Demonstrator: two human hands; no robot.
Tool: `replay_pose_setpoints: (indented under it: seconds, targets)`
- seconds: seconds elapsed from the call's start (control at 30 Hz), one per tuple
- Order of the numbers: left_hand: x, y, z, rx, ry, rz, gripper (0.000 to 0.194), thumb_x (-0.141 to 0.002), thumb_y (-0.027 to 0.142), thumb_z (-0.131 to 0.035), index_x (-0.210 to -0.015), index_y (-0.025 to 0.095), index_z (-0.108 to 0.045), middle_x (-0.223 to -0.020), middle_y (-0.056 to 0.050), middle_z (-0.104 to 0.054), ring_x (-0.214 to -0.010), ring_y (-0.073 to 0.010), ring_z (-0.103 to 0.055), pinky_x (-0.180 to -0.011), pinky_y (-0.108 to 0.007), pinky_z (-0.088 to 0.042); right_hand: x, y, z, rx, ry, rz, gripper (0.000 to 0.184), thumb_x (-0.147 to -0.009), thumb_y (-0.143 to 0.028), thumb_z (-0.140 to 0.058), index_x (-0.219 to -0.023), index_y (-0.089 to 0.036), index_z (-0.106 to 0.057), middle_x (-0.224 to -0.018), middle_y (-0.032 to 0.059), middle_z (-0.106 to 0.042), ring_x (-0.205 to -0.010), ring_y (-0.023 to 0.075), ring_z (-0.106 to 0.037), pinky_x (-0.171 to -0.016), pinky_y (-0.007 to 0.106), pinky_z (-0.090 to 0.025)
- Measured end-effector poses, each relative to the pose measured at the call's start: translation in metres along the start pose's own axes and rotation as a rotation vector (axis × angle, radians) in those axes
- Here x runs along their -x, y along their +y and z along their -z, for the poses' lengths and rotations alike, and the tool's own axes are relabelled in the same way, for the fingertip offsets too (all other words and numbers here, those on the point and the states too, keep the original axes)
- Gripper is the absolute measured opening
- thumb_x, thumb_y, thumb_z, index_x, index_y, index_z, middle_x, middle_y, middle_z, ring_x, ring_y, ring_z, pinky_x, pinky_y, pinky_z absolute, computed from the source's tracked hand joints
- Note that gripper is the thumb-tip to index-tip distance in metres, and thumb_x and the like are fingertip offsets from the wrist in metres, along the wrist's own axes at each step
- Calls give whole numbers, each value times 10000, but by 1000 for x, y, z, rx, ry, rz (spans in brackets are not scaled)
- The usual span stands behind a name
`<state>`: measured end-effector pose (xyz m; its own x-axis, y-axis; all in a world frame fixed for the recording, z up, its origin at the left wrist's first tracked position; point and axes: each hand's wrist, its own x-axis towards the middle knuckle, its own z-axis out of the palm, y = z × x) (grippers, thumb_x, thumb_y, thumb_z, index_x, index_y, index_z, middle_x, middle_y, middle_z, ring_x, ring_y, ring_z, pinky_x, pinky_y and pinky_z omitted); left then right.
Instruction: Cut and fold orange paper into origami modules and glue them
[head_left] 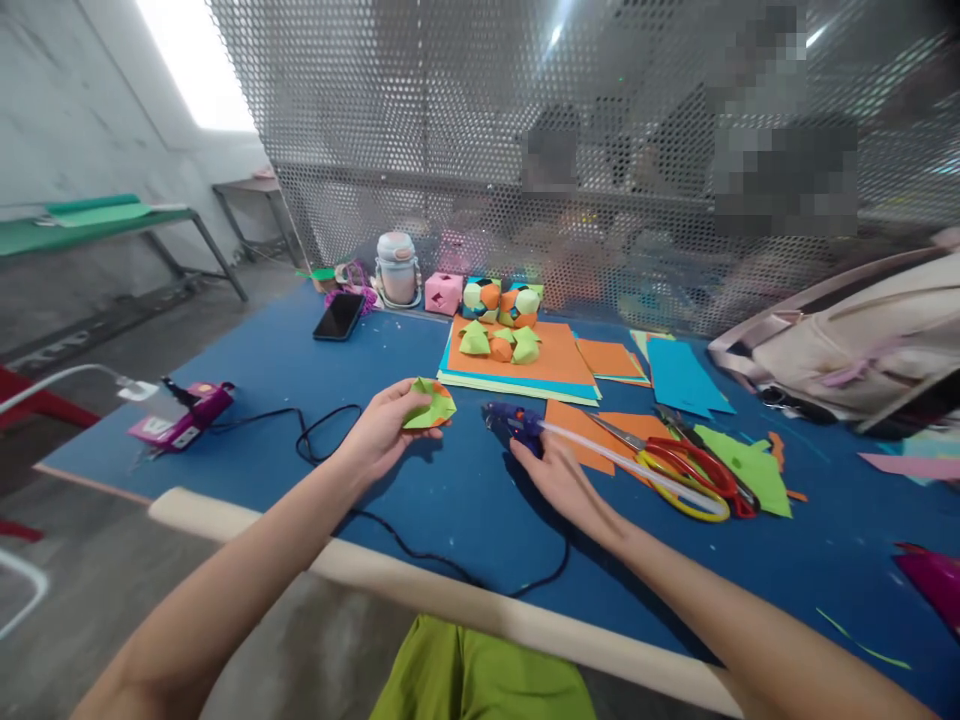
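Between the fingers of my left hand (394, 425) is a folded green and orange paper piece (433, 408), raised over the blue table (420, 510). My right hand (551, 465) is closed around a blue glue gun (517, 418), whose nozzle points left toward the paper piece. A long clear glue stick (600, 445) sticks out of the gun's back. Orange paper pieces (581, 430) lie just behind the gun. Beyond both hands, several folded green and orange paper shapes (501, 348) rest on a stack of coloured sheets (559, 345).
Scissors with red and yellow handles (694, 475) and green paper scraps (750, 465) lie to the right. A backpack (847, 310) stands at the right back. A black cord (427, 555) runs to a purple power strip (180, 420). A phone (340, 316) and bottle (397, 268) are behind.
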<state>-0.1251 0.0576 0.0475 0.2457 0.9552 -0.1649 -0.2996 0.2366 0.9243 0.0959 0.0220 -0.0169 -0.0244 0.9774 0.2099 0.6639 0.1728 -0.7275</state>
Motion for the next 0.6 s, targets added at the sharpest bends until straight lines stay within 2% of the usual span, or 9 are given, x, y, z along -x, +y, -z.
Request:
replay_pose_setpoints:
  seconds: [0.1, 0.2, 0.3, 0.43, 0.6]
  targets:
    - [6, 6, -3, -19, 9, -9, 220, -681, 121, -610, -901, 113, -609, -794, -76, -675, -655, -164, -662, -486, -211, -521, -9, -13, -12, -21, -18, 57, 349, -869, -343, -410, -1067, -125, -596, -973, 115, -669, -887, 243, -622, -790, 379, -487]
    - [18, 11, -8, -32, -1, -48, 218, -675, 140, -632, -892, 122, -622, -810, -60, -677, -664, -166, -663, -487, -215, -526, -28, -34, -30, -50, -59, 164, 301, -874, -298, -421, -1085, -176, -597, -1051, 71, -657, -962, 206, -602, -850, 323, -463]
    - [34, 9, -9, -52, -4, -64, 229, -682, 165, -655, -907, 138, -626, -806, -43, -674, -677, -164, -656, -504, -224, -533, -55, -57, -55, -58, -84, 220, 265, -864, -241, -437, -1070, -209, -600, -1024, 33, -665, -909, 190, -609, -819, 297, -468]
    - [58, 2, -5, -91, 11, 9, 217, -704, 195, -666, -910, 135, -631, -805, -48, -667, -668, -153, -636, -513, -228, -531, -92, -75, -88, -44, -79, 220, 257, -878, -232, -424, -1064, -157, -585, -1017, 76, -657, -896, 199, -606, -826, 297, -458]
    - [81, -8, -1, -83, 109, 100, 214, -689, 192, -686, -895, 154, -641, -886, -50, -675, -667, -151, -634, -504, -225, -518, -119, -79, -117, -8, -67, 156, 262, -885, -192, -417, -1099, -107, -541, -1120, 147, -606, -1037, 232, -560, -918, 331, -402]
